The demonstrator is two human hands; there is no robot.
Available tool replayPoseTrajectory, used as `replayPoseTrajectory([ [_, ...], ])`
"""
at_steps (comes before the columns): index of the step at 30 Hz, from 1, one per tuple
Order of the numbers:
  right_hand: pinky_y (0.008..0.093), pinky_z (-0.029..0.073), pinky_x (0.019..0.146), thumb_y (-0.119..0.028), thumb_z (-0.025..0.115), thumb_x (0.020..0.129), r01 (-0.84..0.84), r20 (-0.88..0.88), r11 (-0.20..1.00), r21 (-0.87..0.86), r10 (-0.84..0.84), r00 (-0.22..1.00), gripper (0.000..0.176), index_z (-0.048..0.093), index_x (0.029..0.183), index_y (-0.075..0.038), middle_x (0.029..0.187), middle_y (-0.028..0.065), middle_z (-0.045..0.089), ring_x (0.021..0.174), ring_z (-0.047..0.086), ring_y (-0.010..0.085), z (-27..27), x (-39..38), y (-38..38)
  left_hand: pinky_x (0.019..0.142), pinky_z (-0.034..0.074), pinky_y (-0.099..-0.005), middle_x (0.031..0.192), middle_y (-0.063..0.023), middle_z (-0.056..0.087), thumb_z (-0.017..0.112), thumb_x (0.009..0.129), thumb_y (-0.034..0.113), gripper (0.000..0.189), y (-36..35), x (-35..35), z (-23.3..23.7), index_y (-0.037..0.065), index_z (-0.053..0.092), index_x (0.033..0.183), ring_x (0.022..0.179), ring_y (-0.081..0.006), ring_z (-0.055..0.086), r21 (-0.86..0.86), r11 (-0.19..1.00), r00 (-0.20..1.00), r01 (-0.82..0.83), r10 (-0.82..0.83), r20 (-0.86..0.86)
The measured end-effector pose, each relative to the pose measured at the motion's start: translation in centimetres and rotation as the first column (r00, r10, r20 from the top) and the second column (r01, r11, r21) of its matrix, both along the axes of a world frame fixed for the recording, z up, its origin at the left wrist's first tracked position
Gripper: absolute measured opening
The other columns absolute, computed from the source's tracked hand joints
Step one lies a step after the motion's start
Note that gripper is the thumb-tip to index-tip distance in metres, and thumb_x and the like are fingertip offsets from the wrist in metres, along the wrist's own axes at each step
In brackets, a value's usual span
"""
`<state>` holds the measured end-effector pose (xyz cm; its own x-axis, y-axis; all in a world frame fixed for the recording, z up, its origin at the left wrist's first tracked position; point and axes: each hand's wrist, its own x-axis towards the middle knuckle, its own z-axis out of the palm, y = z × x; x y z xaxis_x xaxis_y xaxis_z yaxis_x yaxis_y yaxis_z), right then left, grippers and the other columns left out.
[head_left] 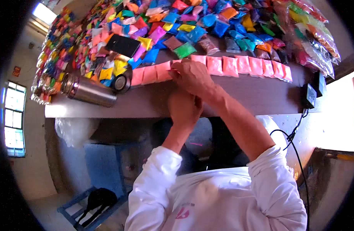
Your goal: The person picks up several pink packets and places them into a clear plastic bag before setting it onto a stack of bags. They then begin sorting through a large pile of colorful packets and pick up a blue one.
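Observation:
A row of small clear packets filled with pink material [225,66] runs along the table. My right hand [195,78] reaches over the middle of this row, its fingers bent and closed on a pink packet that is mostly hidden beneath them. Just below and partly under it, my left hand [183,107] is close to the right wrist. Motion blurs the left fingers, and what they hold, if anything, cannot be seen. More pink packets [149,74] lie to the left of the hands.
Behind the row spreads a heap of multicoloured packets [219,27], with a black phone [123,46] on it. A steel flask [90,91] lies at left near a round lid [121,82]. Large bagged packets [313,36] and a black power adapter [309,96] are at right.

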<state>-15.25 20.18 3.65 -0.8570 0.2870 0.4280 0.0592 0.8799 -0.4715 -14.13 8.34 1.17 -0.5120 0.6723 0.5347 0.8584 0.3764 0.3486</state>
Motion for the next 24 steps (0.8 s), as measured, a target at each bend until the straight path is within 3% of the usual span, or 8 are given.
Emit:
replayPoseTrajectory([
  [7,0.0460,0.049,0.059,-0.032,0.062,0.085,0.346,-0.267,0.926,0.151,-0.299,0.916,0.023,0.064,0.080,-0.009,0.078,0.0138,0.064,0.070,0.064,0.0341,2.5,3.5,8.4,0.067,0.044,-0.0436,0.073,-0.0110,0.063,0.065,0.078,0.013,0.012,0.3,0.4,0.4,0.007,0.060,0.068,0.073,-0.0301,0.061,-0.052,0.997,0.998,-0.052,0.049,-0.049],
  [10,0.0491,0.046,0.082,-0.037,0.066,0.080,0.341,-0.246,0.902,0.264,-0.279,0.928,0.027,0.070,0.094,-0.014,0.092,0.0127,0.066,0.092,0.062,0.0333,4.8,4.2,12.9,0.065,0.043,-0.0435,0.069,-0.0106,0.059,0.065,0.079,0.011,0.018,0.6,0.3,0.1,0.007,0.055,0.065,0.070,-0.0295,0.059,-0.008,0.999,0.995,-0.038,0.037,-0.094],
  [11,0.0446,0.039,0.099,-0.023,0.070,0.077,0.317,0.020,0.908,0.273,-0.335,0.942,0.046,0.065,0.121,-0.014,0.119,0.0131,0.062,0.117,0.054,0.0317,5.6,4.9,13.7,0.065,0.043,-0.0433,0.067,-0.0105,0.058,0.065,0.079,0.011,0.019,0.6,0.3,0.1,0.006,0.054,0.064,0.069,-0.0296,0.059,-0.006,0.999,0.994,-0.045,0.044,-0.102],
  [14,0.0434,0.036,0.107,-0.015,0.064,0.077,0.335,-0.157,0.924,0.181,-0.310,0.938,0.046,0.063,0.123,-0.011,0.128,0.0127,0.059,0.124,0.050,0.0310,5.4,6.5,15.4,0.063,0.043,-0.0433,0.065,-0.0103,0.056,0.064,0.080,0.011,0.023,0.6,0.5,0.5,0.006,0.051,0.062,0.066,-0.0303,0.058,0.004,0.999,0.996,-0.039,0.039,-0.075],
  [17,0.0392,0.049,0.087,-0.010,0.061,0.079,0.439,-0.330,0.898,-0.045,-0.428,0.842,0.032,0.066,0.110,-0.005,0.108,0.0144,0.067,0.101,0.063,0.0289,5.3,10.6,13.2,0.061,0.042,-0.0443,0.065,-0.0111,0.055,0.064,0.080,0.011,0.025,0.6,0.4,0.0,0.007,0.050,0.060,0.064,-0.0310,0.057,-0.014,0.999,0.995,-0.048,0.046,-0.093],
  [19,0.0391,0.051,0.070,-0.007,0.061,0.083,0.310,-0.458,0.893,-0.327,-0.436,0.774,0.017,0.066,0.099,-0.003,0.092,0.0164,0.066,0.083,0.065,0.0304,3.6,14.2,9.5,0.060,0.042,-0.0448,0.064,-0.0111,0.055,0.064,0.080,0.012,0.025,0.5,0.0,-0.2,0.008,0.050,0.060,0.062,-0.0312,0.056,-0.031,0.998,0.995,-0.055,0.052,-0.085],
  [22,0.0366,0.048,0.059,-0.006,0.062,0.086,0.256,-0.419,0.888,-0.382,-0.413,0.809,0.007,0.063,0.088,0.000,0.074,0.0156,0.059,0.064,0.059,0.0320,0.7,20.3,1.8,0.054,0.041,-0.0449,0.061,-0.0111,0.053,0.062,0.083,0.017,0.027,0.3,0.5,0.5,0.009,0.050,0.059,0.056,-0.0324,0.054,0.014,0.998,0.998,0.064,-0.064,-0.018],
  [24,0.0387,0.047,0.056,-0.009,0.064,0.086,0.166,-0.294,0.885,-0.436,-0.314,0.903,0.009,0.062,0.084,-0.001,0.070,0.0147,0.056,0.061,0.057,0.0320,-1.4,24.2,-2.5,0.052,0.040,-0.0456,0.058,-0.0138,0.052,0.061,0.088,0.022,0.032,0.4,-0.8,-1.5,0.009,0.051,0.060,0.055,-0.0337,0.054,-0.097,0.994,0.993,-0.057,0.046,-0.108],
])
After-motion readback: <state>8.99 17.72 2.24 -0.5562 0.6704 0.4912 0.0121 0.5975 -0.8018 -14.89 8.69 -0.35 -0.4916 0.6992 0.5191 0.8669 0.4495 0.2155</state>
